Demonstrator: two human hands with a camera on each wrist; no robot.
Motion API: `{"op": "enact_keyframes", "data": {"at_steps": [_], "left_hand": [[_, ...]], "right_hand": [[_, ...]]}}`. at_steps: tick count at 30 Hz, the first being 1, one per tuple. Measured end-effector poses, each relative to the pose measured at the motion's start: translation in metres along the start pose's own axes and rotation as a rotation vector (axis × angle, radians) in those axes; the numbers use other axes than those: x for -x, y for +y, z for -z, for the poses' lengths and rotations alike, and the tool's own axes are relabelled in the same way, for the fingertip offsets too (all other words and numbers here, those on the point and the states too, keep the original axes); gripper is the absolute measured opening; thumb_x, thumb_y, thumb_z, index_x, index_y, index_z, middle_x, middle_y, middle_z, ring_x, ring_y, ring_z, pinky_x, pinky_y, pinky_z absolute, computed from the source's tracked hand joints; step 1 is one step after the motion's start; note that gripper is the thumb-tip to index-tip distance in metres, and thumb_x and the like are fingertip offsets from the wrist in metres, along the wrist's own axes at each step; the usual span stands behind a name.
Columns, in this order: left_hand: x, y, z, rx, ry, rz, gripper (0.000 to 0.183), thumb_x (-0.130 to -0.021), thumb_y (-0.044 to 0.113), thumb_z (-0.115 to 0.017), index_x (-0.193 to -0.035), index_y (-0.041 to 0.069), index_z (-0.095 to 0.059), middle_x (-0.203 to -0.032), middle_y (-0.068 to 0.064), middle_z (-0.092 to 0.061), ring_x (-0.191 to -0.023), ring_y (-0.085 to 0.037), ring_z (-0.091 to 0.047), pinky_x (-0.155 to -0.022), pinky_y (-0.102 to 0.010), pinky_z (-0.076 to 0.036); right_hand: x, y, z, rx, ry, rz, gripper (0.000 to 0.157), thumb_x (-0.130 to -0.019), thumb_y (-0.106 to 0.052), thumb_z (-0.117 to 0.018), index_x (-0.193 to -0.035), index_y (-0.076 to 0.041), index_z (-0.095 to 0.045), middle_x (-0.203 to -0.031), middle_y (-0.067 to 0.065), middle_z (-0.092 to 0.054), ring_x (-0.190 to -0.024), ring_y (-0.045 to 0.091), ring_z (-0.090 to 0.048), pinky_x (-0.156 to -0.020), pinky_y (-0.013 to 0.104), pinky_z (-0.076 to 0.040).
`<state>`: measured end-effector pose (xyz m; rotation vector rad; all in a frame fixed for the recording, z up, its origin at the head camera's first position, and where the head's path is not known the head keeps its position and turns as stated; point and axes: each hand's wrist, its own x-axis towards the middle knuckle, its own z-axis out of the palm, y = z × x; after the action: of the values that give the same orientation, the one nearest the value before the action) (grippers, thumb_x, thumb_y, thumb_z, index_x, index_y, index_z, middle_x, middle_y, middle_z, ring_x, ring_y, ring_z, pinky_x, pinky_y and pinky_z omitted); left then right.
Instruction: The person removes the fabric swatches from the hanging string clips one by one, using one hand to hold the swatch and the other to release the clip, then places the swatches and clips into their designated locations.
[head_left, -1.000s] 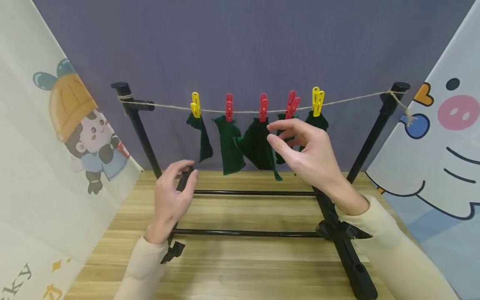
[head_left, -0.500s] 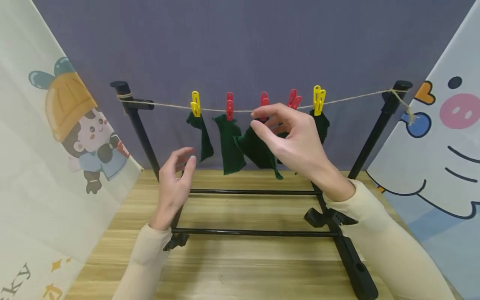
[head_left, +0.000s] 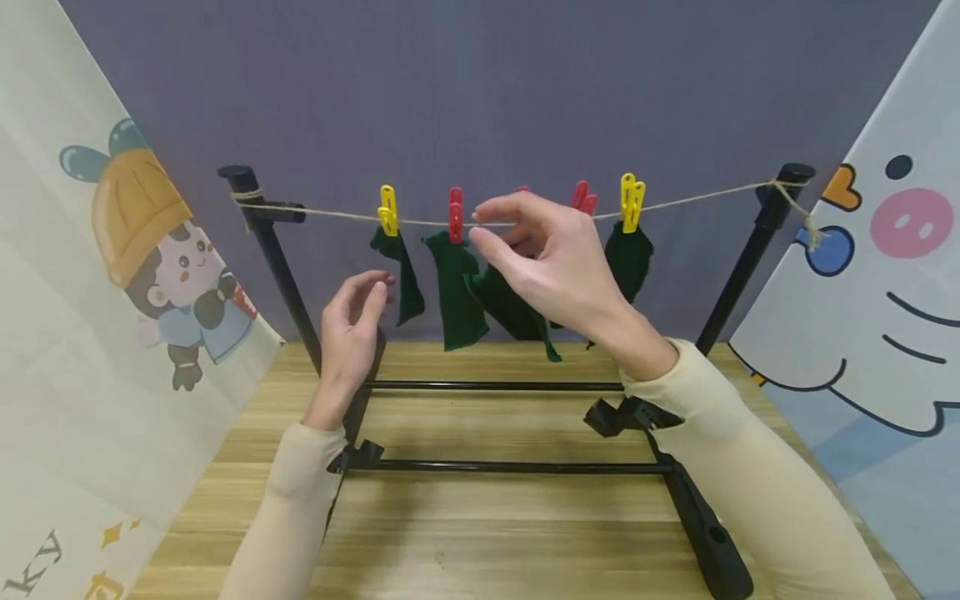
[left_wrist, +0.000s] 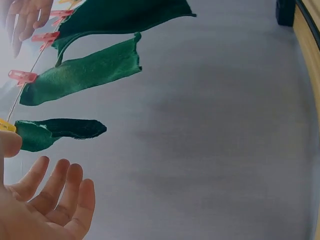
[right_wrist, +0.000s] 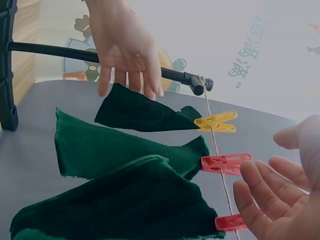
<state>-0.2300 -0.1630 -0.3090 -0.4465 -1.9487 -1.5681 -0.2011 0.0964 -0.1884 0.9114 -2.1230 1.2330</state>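
Pieces of dark green cloth point(head_left: 459, 296) hang from a thin string point(head_left: 697, 198), held by red and yellow clothespins. My left hand point(head_left: 350, 329), fingers loosely bent with nothing in them, is beside the leftmost cloth point(head_left: 407, 283) under its yellow clothespin point(head_left: 387, 210). In front of the line, my right hand point(head_left: 551, 258) has thumb and fingers apart, empty, near a red clothespin point(head_left: 455, 215). It hides part of the middle cloths and two other red clothespins. Toward the right end, another yellow clothespin point(head_left: 632, 202) grips a cloth point(head_left: 628, 258). In the right wrist view, the red clothespin point(right_wrist: 226, 162) is close to my right fingertips.
A black rack with upright posts point(head_left: 279, 258) carries the string. Its lower crossbars point(head_left: 510, 467) and feet point(head_left: 708, 533) stand on a wooden table point(head_left: 465, 542). Printed panels flank both sides, and a grey-blue panel point(head_left: 480, 100) stands behind.
My right hand has moved left along the line, covering the middle clothespins and uncovering the rightmost cloth. My left hand has risen toward the leftmost cloth.
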Motion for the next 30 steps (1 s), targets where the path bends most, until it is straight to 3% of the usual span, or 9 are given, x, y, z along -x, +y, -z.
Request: {"op": "enact_keyframes", "data": {"at_steps": [11, 16, 19, 22, 27, 30], "left_hand": [[-0.020, 0.009, -0.010, 0.119, 0.001, 0.086, 0.034, -0.106, 0.027, -0.056, -0.131, 0.005, -0.063, -0.115, 0.008, -0.068, -0.101, -0.012, -0.065, -0.081, -0.027, -0.057], [-0.025, 0.013, -0.012, 0.200, 0.006, 0.129, 0.035, -0.107, 0.025, -0.055, -0.134, 0.006, -0.061, -0.113, 0.009, -0.068, -0.100, -0.012, -0.065, -0.080, -0.026, -0.058], [-0.028, 0.013, -0.013, 0.237, 0.014, 0.141, 0.035, -0.106, 0.025, -0.057, -0.135, 0.007, -0.062, -0.112, 0.009, -0.069, -0.099, -0.012, -0.066, -0.078, -0.025, -0.058], [-0.030, 0.014, -0.013, 0.240, 0.020, 0.146, 0.034, -0.105, 0.026, -0.058, -0.134, 0.009, -0.063, -0.111, 0.008, -0.070, -0.099, -0.013, -0.066, -0.079, -0.028, -0.058], [-0.032, 0.016, -0.014, 0.227, 0.024, 0.148, 0.032, -0.104, 0.027, -0.060, -0.131, 0.010, -0.064, -0.107, 0.009, -0.069, -0.099, -0.013, -0.065, -0.085, -0.034, -0.056], [-0.033, 0.018, -0.014, 0.216, 0.029, 0.142, 0.029, -0.104, 0.026, -0.060, -0.128, 0.009, -0.064, -0.102, 0.011, -0.069, -0.098, -0.012, -0.065, -0.084, -0.032, -0.056]], "right_hand": [[-0.019, -0.008, -0.017, -0.024, -0.069, -0.018, 0.026, -0.097, -0.027, -0.071, -0.121, -0.016, -0.071, -0.119, -0.004, -0.074, -0.090, 0.008, -0.076, -0.079, 0.029, -0.060], [-0.025, -0.011, -0.024, -0.027, -0.089, -0.032, 0.028, -0.097, -0.028, -0.070, -0.122, -0.016, -0.071, -0.117, -0.004, -0.075, -0.082, 0.014, -0.076, -0.069, 0.031, -0.057], [-0.027, -0.012, -0.029, -0.022, -0.090, -0.025, 0.028, -0.098, -0.028, -0.070, -0.122, -0.016, -0.071, -0.117, -0.004, -0.075, -0.082, 0.012, -0.076, -0.070, 0.030, -0.057], [-0.030, -0.013, -0.034, -0.006, -0.099, -0.018, 0.030, -0.097, -0.029, -0.070, -0.125, -0.016, -0.070, -0.122, -0.004, -0.073, -0.087, 0.007, -0.075, -0.077, 0.027, -0.059], [-0.034, -0.013, -0.042, 0.009, -0.093, 0.006, 0.033, -0.097, -0.029, -0.070, -0.127, -0.014, -0.069, -0.125, -0.002, -0.072, -0.083, 0.003, -0.073, -0.072, 0.025, -0.058], [-0.036, -0.012, -0.046, 0.027, -0.088, 0.024, 0.034, -0.098, -0.028, -0.069, -0.128, -0.013, -0.068, -0.127, 0.000, -0.072, -0.078, 0.001, -0.071, -0.067, 0.024, -0.057]]}}
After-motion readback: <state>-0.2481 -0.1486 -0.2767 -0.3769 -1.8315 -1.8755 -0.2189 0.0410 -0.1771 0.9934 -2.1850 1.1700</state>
